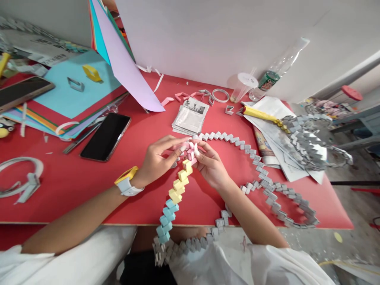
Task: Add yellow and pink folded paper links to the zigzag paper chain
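Note:
A long zigzag chain of folded paper links runs from my fingers down to my lap, pink at the top, then yellow, blue and newsprint grey. Both hands meet above the red table at its pink end. My left hand pinches the pink paper between thumb and fingers, a yellow and white watch on its wrist. Facing it, my right hand grips the same pink links from the right. The exact fold between the fingertips is partly hidden. The grey part of the chain loops over the table at right.
A stack of newspaper pieces lies beyond my hands. At left are a black phone and coloured paper sheets. Pink folded strips, a lidded plastic cup and a plastic bottle are along the wall. More grey chain is heaped at right.

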`<state>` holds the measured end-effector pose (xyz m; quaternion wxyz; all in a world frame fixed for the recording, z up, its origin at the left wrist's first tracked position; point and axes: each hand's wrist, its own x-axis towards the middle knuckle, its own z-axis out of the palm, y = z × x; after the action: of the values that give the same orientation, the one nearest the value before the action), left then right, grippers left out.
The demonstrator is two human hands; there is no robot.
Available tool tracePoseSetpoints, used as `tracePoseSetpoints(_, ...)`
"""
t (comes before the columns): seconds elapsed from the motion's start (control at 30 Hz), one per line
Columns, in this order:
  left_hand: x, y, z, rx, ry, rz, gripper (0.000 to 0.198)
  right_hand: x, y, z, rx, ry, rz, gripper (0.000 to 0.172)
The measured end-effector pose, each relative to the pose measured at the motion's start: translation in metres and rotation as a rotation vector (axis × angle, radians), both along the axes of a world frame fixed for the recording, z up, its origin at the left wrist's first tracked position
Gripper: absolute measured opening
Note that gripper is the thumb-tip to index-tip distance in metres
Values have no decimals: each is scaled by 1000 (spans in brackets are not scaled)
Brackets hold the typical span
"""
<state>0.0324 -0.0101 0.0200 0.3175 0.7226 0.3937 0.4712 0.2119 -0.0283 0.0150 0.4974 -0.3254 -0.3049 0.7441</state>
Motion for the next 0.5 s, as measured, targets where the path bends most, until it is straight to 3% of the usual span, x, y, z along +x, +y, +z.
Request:
tracePoseSetpoints(0.1,1,-3,1,18,-44,63,21,-1,-2,1,22,-33,-13,34)
tracePoseSetpoints(0.17,1,-4,1,29,-72,39,15,-3,-4,1,39,-62,-38,35)
tracePoseSetpoints(0.33,1,-3,0,21,-124,-5,4,-8,-9,-1,89,-113,-107,22)
tracePoseSetpoints(0.5,-1,-5,3,-29,-167,14,3,-11,-13,1,135,-161,-122,20)
